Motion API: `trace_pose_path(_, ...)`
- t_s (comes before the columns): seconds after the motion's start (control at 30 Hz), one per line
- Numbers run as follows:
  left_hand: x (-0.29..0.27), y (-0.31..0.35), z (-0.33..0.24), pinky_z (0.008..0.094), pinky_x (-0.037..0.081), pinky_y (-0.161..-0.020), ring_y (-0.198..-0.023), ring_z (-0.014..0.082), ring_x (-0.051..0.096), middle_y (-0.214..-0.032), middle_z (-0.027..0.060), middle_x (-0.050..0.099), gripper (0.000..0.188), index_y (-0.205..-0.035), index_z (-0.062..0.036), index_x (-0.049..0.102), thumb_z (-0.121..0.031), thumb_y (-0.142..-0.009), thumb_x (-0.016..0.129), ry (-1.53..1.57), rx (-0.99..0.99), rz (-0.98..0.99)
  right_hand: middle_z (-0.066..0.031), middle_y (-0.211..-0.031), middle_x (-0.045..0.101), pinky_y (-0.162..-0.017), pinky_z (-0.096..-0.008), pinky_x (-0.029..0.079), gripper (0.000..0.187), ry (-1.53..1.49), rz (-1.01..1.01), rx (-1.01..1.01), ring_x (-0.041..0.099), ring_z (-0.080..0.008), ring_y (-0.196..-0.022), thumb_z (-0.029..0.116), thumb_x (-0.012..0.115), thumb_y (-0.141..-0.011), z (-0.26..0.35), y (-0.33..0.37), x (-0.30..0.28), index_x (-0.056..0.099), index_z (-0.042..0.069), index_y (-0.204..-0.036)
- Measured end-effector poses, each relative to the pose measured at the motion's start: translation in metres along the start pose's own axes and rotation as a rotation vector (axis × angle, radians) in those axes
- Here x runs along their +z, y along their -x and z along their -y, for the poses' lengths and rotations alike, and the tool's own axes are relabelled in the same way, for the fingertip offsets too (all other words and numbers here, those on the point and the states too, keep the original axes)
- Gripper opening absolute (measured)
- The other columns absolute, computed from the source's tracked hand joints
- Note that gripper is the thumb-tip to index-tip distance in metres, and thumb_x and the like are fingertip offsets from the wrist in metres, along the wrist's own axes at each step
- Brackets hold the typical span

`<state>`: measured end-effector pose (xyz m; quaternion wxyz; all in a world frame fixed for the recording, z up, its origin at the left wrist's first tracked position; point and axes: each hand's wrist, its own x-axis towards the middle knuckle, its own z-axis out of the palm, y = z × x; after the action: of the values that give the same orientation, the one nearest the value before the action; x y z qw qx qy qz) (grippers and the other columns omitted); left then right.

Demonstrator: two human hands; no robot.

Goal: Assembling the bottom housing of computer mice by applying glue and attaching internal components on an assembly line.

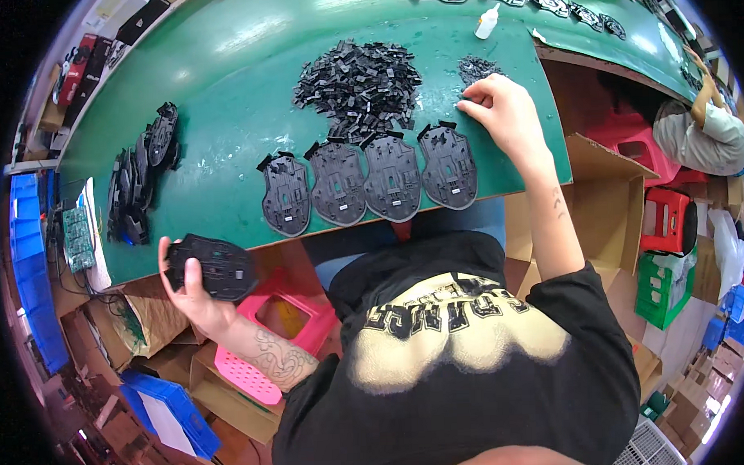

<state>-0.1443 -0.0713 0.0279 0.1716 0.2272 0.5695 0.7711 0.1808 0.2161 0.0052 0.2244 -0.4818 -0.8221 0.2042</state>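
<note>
In my left hand, off the table's front edge, is a black plastic mouse-shaped shell; my thumb lies across its inner face. My right hand hovers over the table's right side, thumb and fingers drawn together in a pinch. Whatever they hold, if anything, is too small to make out. Just beyond its fingertips lies a small heap of tiny dark parts. Several similar black shells form a row along the front edge. Behind them rises a large pile of small black plastic pieces.
More black shells lean together at the table's left. A white dropper bottle stands at the far right. A green circuit board sits at the left edge. Pink stool and cardboard box flank me. A co-worker sits at right.
</note>
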Motion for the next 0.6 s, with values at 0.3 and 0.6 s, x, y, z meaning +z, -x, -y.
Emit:
trace_pose_path(0.3,0.047,0.044,0.029,0.0325,0.053,-0.069,-0.079,0.0159,0.063,-0.096,0.0042,0.065,0.017,-0.105,-0.0064,0.059,-0.013,-0.089,0.058,0.253,-0.227,0.075,-0.0076,-0.074,0.058,-0.067,-0.0331,0.047,0.012,-0.019,0.052,-0.210,0.057,-0.0220,-0.071,0.013,0.066,-0.077,-0.004,-0.005,-0.004,0.061,0.003,-0.080)
trace_pose_path(0.6,0.113,0.070,0.033,0.0250,0.049,-0.073,-0.084,0.0130,0.061,-0.098,0.0079,0.064,0.025,-0.112,0.0028,0.053,-0.003,-0.088,0.054,0.072,-0.366,0.347,-0.0115,-0.084,0.061,-0.065,-0.0249,0.050,0.011,-1.213,0.524,0.019,0.061,-0.0156,-0.075,-0.008,0.065,-0.075,0.049,0.062,-0.017,0.058,-0.002,-0.081)
